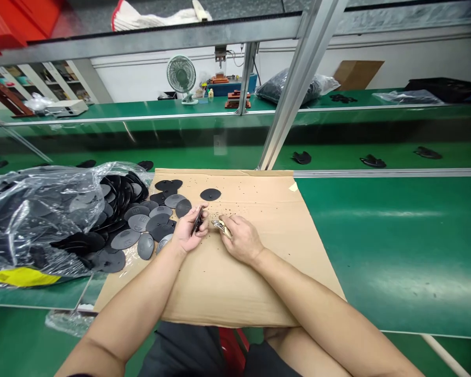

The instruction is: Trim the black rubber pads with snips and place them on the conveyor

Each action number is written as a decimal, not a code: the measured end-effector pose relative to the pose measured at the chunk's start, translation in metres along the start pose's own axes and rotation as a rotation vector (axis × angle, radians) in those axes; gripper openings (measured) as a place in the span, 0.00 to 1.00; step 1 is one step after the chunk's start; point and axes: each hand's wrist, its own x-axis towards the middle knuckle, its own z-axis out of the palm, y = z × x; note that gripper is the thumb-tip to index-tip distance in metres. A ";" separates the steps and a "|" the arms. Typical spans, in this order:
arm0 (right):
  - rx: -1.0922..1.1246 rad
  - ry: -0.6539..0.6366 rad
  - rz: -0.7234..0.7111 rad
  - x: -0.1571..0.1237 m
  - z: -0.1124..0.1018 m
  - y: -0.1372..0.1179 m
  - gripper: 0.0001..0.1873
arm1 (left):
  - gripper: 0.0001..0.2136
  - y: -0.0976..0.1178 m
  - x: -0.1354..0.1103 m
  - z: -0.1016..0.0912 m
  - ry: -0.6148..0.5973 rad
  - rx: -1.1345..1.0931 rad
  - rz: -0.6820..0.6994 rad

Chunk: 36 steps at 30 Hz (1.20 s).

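Observation:
My left hand grips a black plastic disc, tilted so that it shows nearly edge-on. Close by on the right, my right hand is wrapped round a pair of nippers; their metal jaws point toward the disc with a small gap between. Both hands are above a cardboard sheet sprinkled with small dark scraps. One loose black disc lies flat beyond my hands. To the left, a pile of grey-black discs spills onto the cardboard.
A clear plastic bag full of discs lies at the left. Behind the cardboard, dark curved parts rest on a green belt. A slanted metal post rises at the cardboard's back edge. Farther back stands a small fan.

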 end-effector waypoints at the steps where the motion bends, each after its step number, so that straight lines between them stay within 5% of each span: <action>1: 0.011 -0.027 0.000 0.000 -0.001 -0.002 0.19 | 0.13 0.000 0.000 0.000 -0.014 0.019 -0.009; 13: 0.048 -0.262 0.025 0.003 -0.016 -0.011 0.21 | 0.14 -0.007 0.002 0.000 0.043 0.197 -0.004; 27: -0.202 -0.404 0.039 0.007 -0.032 -0.019 0.14 | 0.20 -0.011 0.000 0.010 0.180 0.346 0.040; 32: -0.108 -0.351 0.082 0.002 -0.024 -0.015 0.14 | 0.18 -0.011 0.002 0.010 0.180 0.309 0.045; 36: 0.064 -0.161 0.204 0.007 -0.014 0.001 0.14 | 0.19 -0.010 0.006 0.010 0.206 0.222 0.121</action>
